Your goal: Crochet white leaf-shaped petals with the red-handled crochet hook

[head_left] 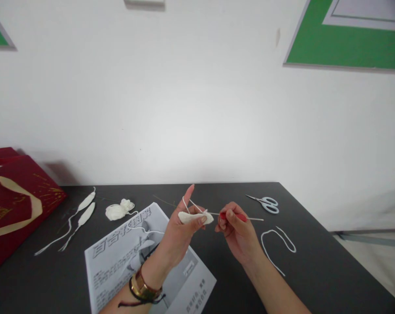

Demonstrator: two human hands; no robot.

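Note:
Between thumb and fingers, my left hand point(183, 224) pinches a white crocheted piece point(186, 217), long and leaf-shaped. White yarn point(191, 202) loops over its raised index finger and comes down to the piece. My right hand point(236, 226) grips a crochet hook point(239, 216) by its red handle. The hook's thin metal shaft points left and meets the edge of the piece; its tip is too small to make out. A strand of yarn point(154, 231) runs from behind my left wrist to a small white yarn ball point(117, 211) on the table.
Printed sheets point(115, 266) lie beneath my left forearm on the black table point(302, 288). Scissors point(266, 203) and a loose yarn piece point(266, 244) are at the right. Two finished white leaf-shaped pieces point(86, 213) and a red gift bag point(17, 209) are at the left. A white wall stands behind.

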